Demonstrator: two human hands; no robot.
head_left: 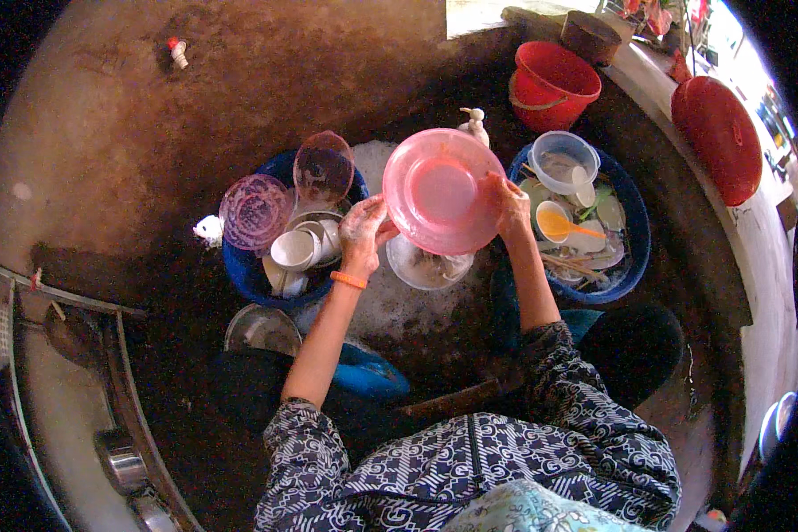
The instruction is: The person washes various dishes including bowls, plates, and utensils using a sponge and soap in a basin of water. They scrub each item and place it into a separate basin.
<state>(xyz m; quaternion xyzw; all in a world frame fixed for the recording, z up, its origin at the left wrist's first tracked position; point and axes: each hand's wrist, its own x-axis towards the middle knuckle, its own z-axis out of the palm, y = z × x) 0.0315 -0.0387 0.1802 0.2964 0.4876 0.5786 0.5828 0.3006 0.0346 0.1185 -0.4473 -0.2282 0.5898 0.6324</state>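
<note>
A round pink plastic plate (443, 191) is held up between my two hands, tilted so that its face shows. My left hand (363, 232) grips its left rim, with suds on the skin. On the right rim my right hand (511, 209) is closed. Below the plate, partly hidden by it, a clear bowl (427, 266) stands on the foamy floor. To the left, a blue tub (239, 271) holds white cups (294, 250), a pink basket (257, 211) and a clear pink container (324, 167). At right, another blue tub (640, 232) holds dishes and an orange spoon (569, 224).
A red bucket (551, 89) stands behind the right tub, and a red basin (716, 140) leans by the wall. A metal bowl (262, 329) lies near my left knee. Metal pots (122, 461) sit in a rack (133, 381) at lower left. Suds (372, 293) cover the floor between the tubs.
</note>
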